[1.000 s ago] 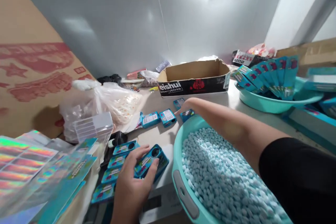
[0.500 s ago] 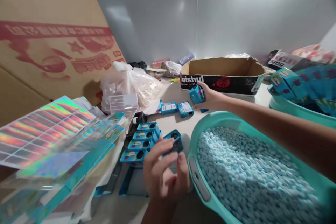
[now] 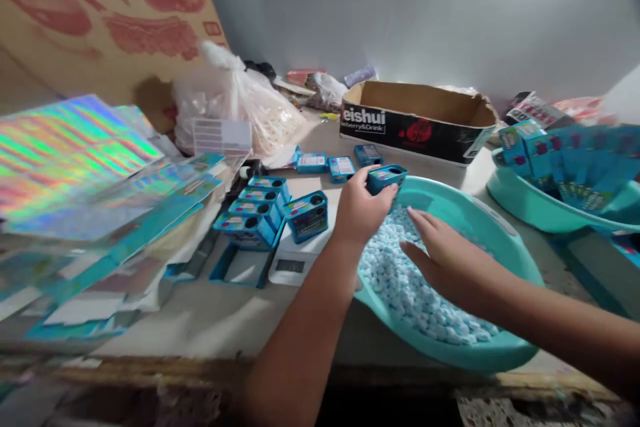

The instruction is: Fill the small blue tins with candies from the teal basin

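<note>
My left hand (image 3: 361,208) is closed around a small blue box (image 3: 387,175), held above the far left rim of a turquoise tub (image 3: 453,193). Pale blue candies (image 3: 425,300) fill much of the tub. Just over them is my right hand (image 3: 440,253), fingers stretched out and thumb apart, with nothing visible in it. To the left, another blue box with a round dark hole (image 3: 307,216) stands on a small white scale (image 3: 291,267). Beside it, several similar boxes (image 3: 250,221) stand in a row in a blue tray (image 3: 245,267).
Several blue boxes (image 3: 312,161) lie behind the scale, before a black cardboard carton (image 3: 417,130). On the right, a second turquoise tub (image 3: 520,203) holds fanned blue packaging. Shiny sticker sheets (image 3: 75,153) and a tied plastic bag (image 3: 250,107) are at left.
A blue box has gone from my right hand to my left, which moved up and right. My right hand came back over the candies. The camera view has tilted down.
</note>
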A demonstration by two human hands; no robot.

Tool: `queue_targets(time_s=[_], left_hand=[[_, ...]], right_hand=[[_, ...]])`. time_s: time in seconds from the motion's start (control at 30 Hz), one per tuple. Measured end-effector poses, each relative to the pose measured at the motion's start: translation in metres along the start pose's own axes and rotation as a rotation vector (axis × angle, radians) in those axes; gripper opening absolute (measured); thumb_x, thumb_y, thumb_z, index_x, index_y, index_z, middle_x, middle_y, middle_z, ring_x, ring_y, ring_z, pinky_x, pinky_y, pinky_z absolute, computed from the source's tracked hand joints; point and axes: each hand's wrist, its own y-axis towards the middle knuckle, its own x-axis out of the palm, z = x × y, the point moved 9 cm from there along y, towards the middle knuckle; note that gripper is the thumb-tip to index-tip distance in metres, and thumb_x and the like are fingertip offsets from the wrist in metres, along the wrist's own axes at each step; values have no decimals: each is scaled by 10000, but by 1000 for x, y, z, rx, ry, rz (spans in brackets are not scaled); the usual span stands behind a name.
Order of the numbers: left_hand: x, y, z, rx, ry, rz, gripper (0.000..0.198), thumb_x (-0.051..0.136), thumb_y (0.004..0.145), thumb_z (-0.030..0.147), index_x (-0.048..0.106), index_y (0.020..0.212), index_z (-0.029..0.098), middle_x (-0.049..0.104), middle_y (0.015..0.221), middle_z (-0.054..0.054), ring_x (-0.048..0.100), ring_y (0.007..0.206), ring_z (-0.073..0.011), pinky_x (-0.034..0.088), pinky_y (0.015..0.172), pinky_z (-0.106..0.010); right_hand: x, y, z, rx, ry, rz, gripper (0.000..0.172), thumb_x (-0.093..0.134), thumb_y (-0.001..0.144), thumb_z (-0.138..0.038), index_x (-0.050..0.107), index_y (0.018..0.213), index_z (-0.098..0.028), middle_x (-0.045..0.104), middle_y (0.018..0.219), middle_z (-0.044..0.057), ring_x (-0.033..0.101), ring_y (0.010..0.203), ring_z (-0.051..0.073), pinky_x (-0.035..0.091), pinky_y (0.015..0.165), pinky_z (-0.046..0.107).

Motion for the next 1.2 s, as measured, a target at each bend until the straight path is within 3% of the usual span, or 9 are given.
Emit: queue_targets(time_s=[0.1, 0.2, 0.33, 0.47, 0.7, 0.87, 1.07, 1.2], left_hand=[[0, -7, 16, 109, 24, 29, 350, 714, 826, 274, 674, 1153, 155, 715, 1186, -122, 663, 1123, -264, 514, 1013, -396], [4, -9, 22, 197, 23, 4, 372, 697, 853, 285, 652, 1199, 159, 706, 1207, -116, 647, 1160, -261, 500, 1045, -387], [3, -7, 9, 161, -2, -38, 393, 717, 838, 259, 647, 1210, 153, 699, 1227, -116, 646, 1167, -264, 504, 1048, -389], [1, -6, 3, 132, -17, -54, 399, 719, 836, 250, 647, 1218, 160, 697, 1232, -117, 652, 1154, -267, 517, 1030, -395], [9, -2, -3, 118, -56, -129, 430, 739, 795, 215, 674, 1216, 158, 706, 1222, -118, 659, 1146, -277, 510, 1043, -411], [10, 1, -10, 78, -101, -150, 483, 757, 786, 265, 669, 1248, 152, 723, 1174, -118, 689, 1062, -255, 532, 1004, -398], [15, 2, -17, 43, -176, -203, 523, 778, 765, 283, 660, 1266, 191, 715, 1181, -115, 684, 1075, -260, 530, 1008, -430], [26, 0, -22, -14, -228, -298, 521, 767, 776, 272, 646, 1277, 203, 733, 1133, -99, 695, 1052, -250, 527, 1005, -420]], right_hand=[[27, -20, -32, -144, 0, -77, 620, 311, 985, -532, 475, 1483, -202, 528, 1448, 182, 488, 1362, 364, 465, 1093, 608], [52, -20, -47, -194, 43, -154, 635, 289, 992, -539, 388, 1538, -230, 472, 1510, 138, 427, 1417, 333, 446, 1125, 580], [71, -5, -35, -176, 19, -176, 645, 305, 996, -535, 314, 1560, -224, 390, 1570, 134, 341, 1468, 330, 388, 1162, 582], [79, 3, -20, -198, -29, -159, 605, 328, 996, -488, 364, 1517, -182, 433, 1531, 173, 380, 1445, 338, 390, 1152, 582], [77, 19, 1, -187, -116, -195, 576, 352, 1007, -432, 432, 1453, -78, 442, 1501, 233, 396, 1431, 333, 343, 1189, 535], [71, 32, 38, -68, -169, -226, 594, 380, 1005, -382, 399, 1467, -9, 384, 1537, 243, 325, 1471, 325, 300, 1216, 483], [54, 43, 72, 126, -38, -146, 649, 490, 973, -495, 403, 1502, -129, 318, 1589, 168, 310, 1470, 313, 304, 1204, 474], [49, 41, 81, 211, 77, -176, 625, 454, 972, -569, 508, 1426, -143, 485, 1456, 162, 486, 1328, 305, 378, 1137, 464]])
